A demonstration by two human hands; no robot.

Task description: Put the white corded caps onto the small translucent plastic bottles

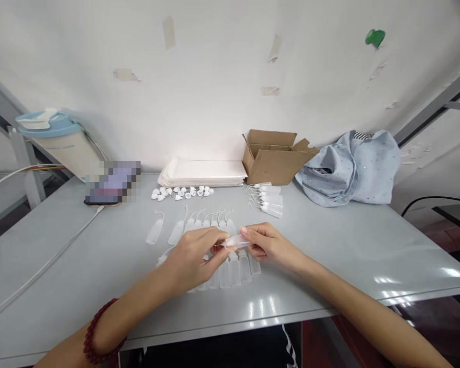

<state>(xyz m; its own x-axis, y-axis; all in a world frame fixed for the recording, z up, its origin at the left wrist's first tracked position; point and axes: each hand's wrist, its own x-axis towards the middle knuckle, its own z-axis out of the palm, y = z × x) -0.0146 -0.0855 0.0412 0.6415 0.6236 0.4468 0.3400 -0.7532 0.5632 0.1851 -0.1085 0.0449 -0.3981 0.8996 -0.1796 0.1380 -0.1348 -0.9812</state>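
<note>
Between my two hands a small translucent bottle (240, 241) lies nearly level above the table. My left hand (199, 253) pinches its white top end, and my right hand (266, 243) is closed round the other end of its body. Behind and below the hands, translucent bottles with thin curved tubes (154, 231) lie in a row. A nearer row of bottles (234, 271) is partly covered by my left hand. Several white caps (182, 193) are scattered farther back. To their right lies a group of bottles with white tops (268, 199).
Along the wall stand an open cardboard box (274, 166) and a stack of white sheets or envelopes (205, 174). Light blue cloth (352, 171) lies at the back right. At the left are a blurred phone (115, 183), its white cable (57, 259) and a blue-lidded cup (59, 143).
</note>
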